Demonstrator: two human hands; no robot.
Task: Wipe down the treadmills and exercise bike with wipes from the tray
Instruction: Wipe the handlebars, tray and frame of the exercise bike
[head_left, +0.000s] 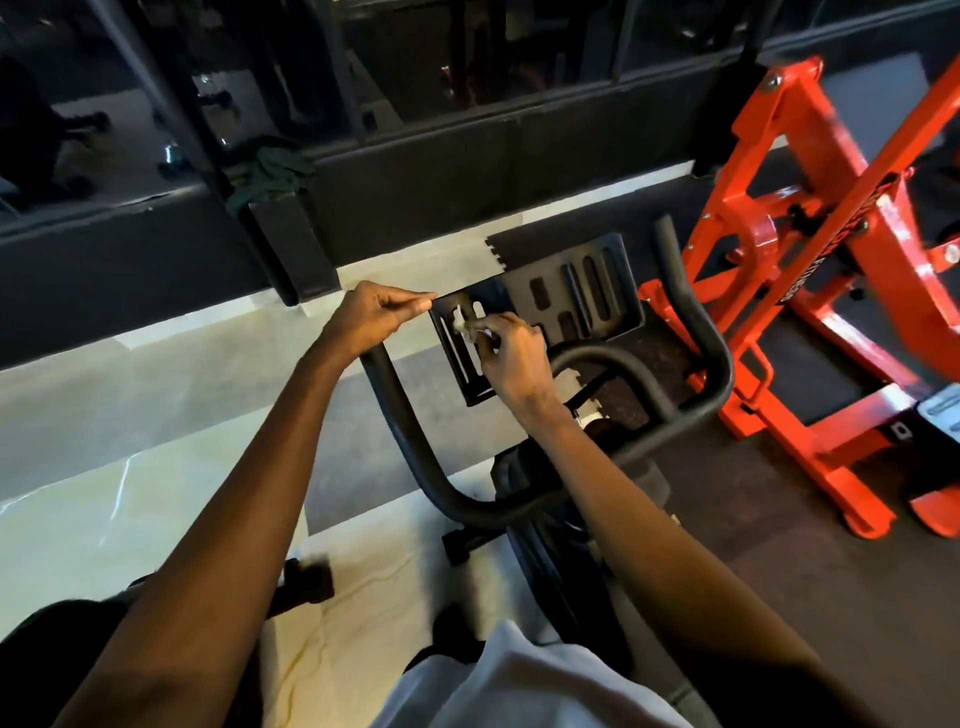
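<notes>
Over pale tiles (156, 467), pinches the slotted plate (519, 291) on the exercise bike (410, 441) with the left hand (374, 314), presses a wipe (461, 326) pinched in the right hand (511, 358) beside it, risks snagging on slot edges

Two hands in shot: left hand (374, 312), that's one, right hand (511, 353), that's two. One wipe (462, 326), a single small crumpled scrap. One exercise bike (524, 499), with one looping handlebar (410, 441) and one slotted plate (571, 296). Its slots are partly covered, so no sure count there. One orange machine (831, 260) on the right. One green cloth (270, 171) at the back.
</notes>
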